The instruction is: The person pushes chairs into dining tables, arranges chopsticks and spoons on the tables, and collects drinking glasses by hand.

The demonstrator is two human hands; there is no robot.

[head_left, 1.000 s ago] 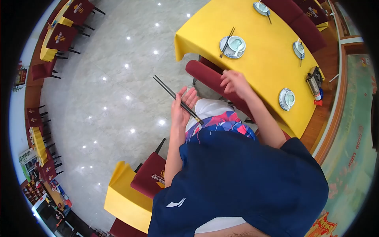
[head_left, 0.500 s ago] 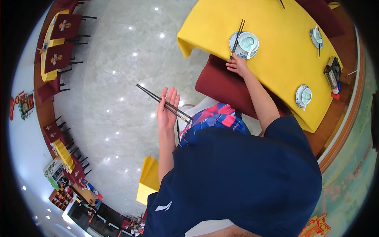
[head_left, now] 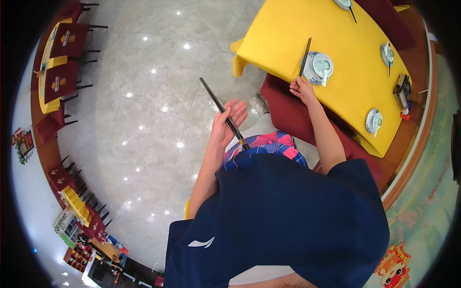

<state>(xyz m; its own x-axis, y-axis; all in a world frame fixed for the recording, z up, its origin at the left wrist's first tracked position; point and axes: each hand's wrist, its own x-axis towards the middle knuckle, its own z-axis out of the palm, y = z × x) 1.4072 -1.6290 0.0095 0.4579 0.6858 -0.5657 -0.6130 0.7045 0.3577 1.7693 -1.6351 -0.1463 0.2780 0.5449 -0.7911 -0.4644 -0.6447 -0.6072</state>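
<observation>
Black chopsticks (head_left: 306, 56) lie by the table's (head_left: 269, 38) near edge; our right hand (head_left: 303, 90) curls around their ends, hold unclear. Our left hand (head_left: 223, 128), fingers spread, thumb-pins another pair (head_left: 212, 96), which loosening could drop.

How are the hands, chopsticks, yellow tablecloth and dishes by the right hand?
Tablecloth: spread out, edges hanging.
Plate: flat on the tablecloth.
Bowl: upright on the plate.
Spoon: leaning over the bowl's rim.
Table chopsticks: side by side, at the plate's edge.
Right hand: fingertips at table chopsticks' near end; grip unclear.
Left hand: palm showing, fingers extended.
Held chopsticks: together, under left thumb.
</observation>
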